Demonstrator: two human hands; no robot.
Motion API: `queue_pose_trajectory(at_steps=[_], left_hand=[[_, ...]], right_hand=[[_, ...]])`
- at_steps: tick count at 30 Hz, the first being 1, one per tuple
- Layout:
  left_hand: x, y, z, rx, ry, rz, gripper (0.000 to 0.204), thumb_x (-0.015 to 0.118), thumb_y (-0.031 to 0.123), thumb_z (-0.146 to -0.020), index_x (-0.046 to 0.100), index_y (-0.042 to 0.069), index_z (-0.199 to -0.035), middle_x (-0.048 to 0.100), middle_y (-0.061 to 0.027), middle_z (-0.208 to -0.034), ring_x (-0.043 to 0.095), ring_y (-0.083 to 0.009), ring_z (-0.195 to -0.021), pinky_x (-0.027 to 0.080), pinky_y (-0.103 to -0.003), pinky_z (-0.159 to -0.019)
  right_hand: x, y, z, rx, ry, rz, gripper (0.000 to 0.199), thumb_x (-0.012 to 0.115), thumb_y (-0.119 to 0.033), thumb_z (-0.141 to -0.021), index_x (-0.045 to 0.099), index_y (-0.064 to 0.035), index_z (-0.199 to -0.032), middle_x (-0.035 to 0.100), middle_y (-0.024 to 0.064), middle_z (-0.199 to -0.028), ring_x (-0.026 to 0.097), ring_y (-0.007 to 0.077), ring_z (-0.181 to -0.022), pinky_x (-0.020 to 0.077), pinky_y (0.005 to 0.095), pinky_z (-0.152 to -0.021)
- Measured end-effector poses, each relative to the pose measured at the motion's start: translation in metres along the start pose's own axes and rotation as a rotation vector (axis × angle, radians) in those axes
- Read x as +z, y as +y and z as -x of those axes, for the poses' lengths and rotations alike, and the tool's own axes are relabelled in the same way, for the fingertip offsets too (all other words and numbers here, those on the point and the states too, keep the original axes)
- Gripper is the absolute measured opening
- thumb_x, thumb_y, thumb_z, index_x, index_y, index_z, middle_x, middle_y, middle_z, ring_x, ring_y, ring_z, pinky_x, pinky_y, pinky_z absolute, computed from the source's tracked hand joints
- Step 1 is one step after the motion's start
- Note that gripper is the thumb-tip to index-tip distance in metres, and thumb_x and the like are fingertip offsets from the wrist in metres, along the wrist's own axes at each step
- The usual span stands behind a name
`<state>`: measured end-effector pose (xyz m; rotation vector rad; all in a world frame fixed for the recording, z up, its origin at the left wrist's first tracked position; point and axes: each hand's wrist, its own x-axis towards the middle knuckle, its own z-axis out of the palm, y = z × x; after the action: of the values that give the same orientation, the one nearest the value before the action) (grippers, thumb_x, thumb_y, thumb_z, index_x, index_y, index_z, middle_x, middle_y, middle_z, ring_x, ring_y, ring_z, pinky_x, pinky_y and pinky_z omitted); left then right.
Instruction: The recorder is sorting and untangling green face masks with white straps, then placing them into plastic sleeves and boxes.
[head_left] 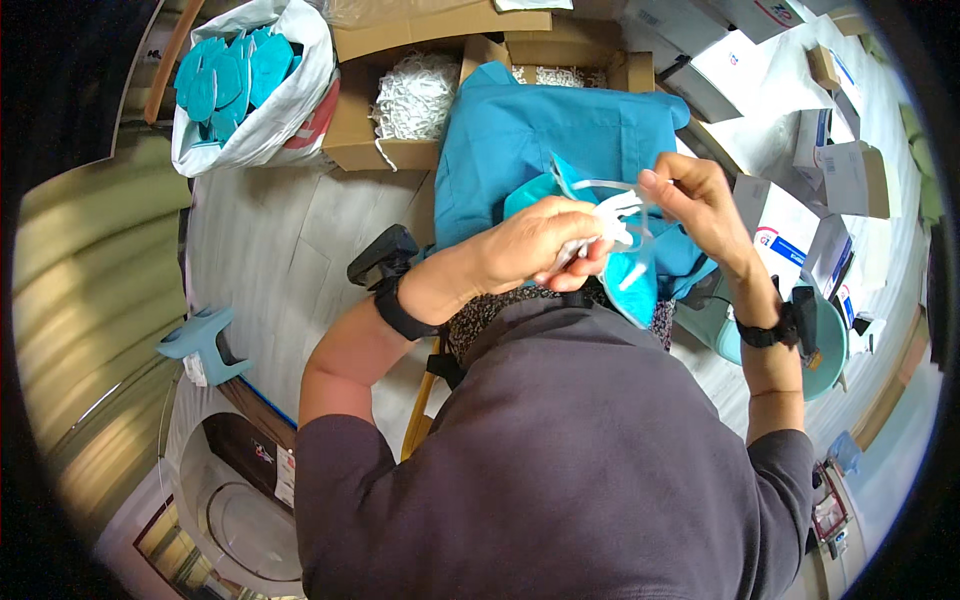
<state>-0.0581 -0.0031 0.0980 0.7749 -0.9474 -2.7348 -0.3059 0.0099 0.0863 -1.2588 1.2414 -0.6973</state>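
Head view, nearest first: where is the teal piece (630,285) sitting, and what are the hands doing?

It's hanging just below the hands, above the lap. The left hand (550,240) is keeping its fingers curled around a bunch of white straps (622,212). Beside it on the right, the right hand (695,200) is holding its fingers narrow, seemingly pinching a pale strap (605,184), though blur is hiding the exact contact.

What could be going wrong?

With so many loose strands lying together, I'd be worrying about tangling, or a strap springing free if that small pinch is slipping.

And farther off?

Blue cloth (560,120) is spreading just beyond the hands. Past it, at far left, a carton (375,155) is holding white loops (415,95), and a white bag (295,145) is bulging with more teal pieces (225,85).
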Motion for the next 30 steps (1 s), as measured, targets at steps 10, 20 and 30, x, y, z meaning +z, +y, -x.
queue_pose_trajectory(at_steps=[10,20,30], left_hand=[[-0.018,-0.004,-0.013,0.008,-0.100,0.368,0.044,0.041,0.026,-0.097,0.054,-0.010,-0.120,0.065,-0.0243,-0.110,0.068,-0.0345,-0.101,0.059,-0.038,-0.079],[-0.059,-0.020,-0.042,-0.009,-0.164,0.569,0.049,0.043,0.030,-0.101,0.052,-0.010,-0.126,0.066,-0.0223,-0.110,0.067,-0.0322,-0.101,0.058,-0.037,-0.084],[-0.088,-0.011,-0.080,0.000,-0.028,0.565,0.032,0.054,0.016,-0.098,0.058,-0.006,-0.120,0.067,-0.0195,-0.110,0.066,-0.0285,-0.105,0.057,-0.034,-0.089]], right_hand=[[0.018,0.022,-0.007,-0.025,-0.247,-0.399,0.039,0.047,-0.038,-0.104,0.060,-0.0035,-0.116,0.059,-0.0017,-0.076,0.046,0.0037,-0.053,0.0354,0.0195,-0.045],[-0.005,0.018,-0.011,0.047,-0.046,-0.214,0.020,0.075,-0.016,-0.087,0.066,-0.0048,-0.101,0.061,-0.0054,-0.074,0.043,-0.0002,-0.054,0.0320,0.0179,-0.047],[-0.007,0.021,-0.042,-0.025,0.168,-0.320,0.017,0.069,-0.021,-0.093,0.067,-0.0045,-0.095,0.060,-0.0038,-0.070,0.046,0.0019,-0.054,0.0349,0.0187,-0.046]])
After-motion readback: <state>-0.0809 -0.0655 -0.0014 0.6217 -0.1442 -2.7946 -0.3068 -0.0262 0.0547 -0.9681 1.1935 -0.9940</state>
